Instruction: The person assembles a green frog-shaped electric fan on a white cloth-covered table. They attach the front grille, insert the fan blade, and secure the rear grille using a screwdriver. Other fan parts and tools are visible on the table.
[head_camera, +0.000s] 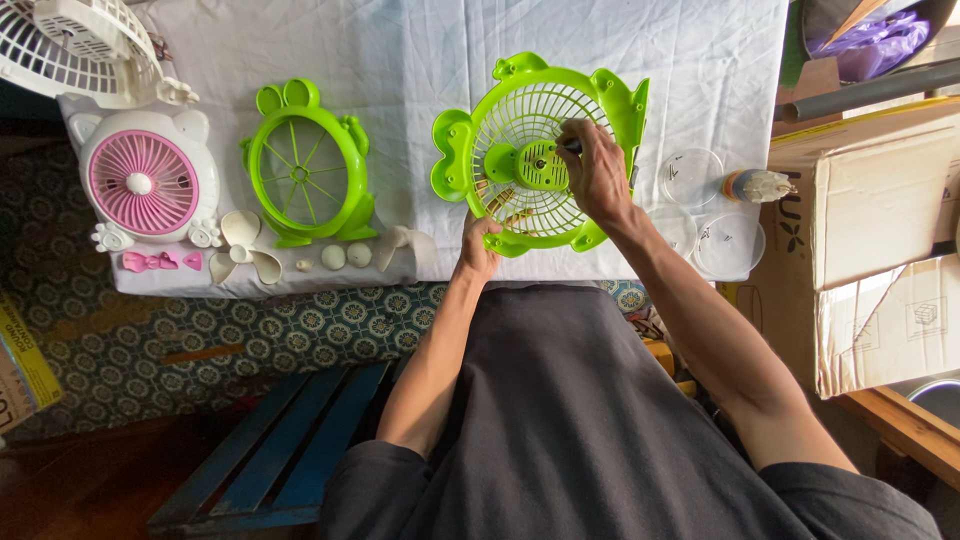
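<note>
A bright green fan housing with a white grille lies on the white-covered table, right of centre. My left hand grips its near bottom edge. My right hand rests over the grille, fingers closed on a thin dark tool whose tip meets the green hub at the centre. Most of the tool is hidden by my fingers.
A second green grille frame lies to the left, then a pink and white fan. White blades and small parts sit at the table's near edge. Clear lids and cardboard boxes are on the right. A blue bench stands below.
</note>
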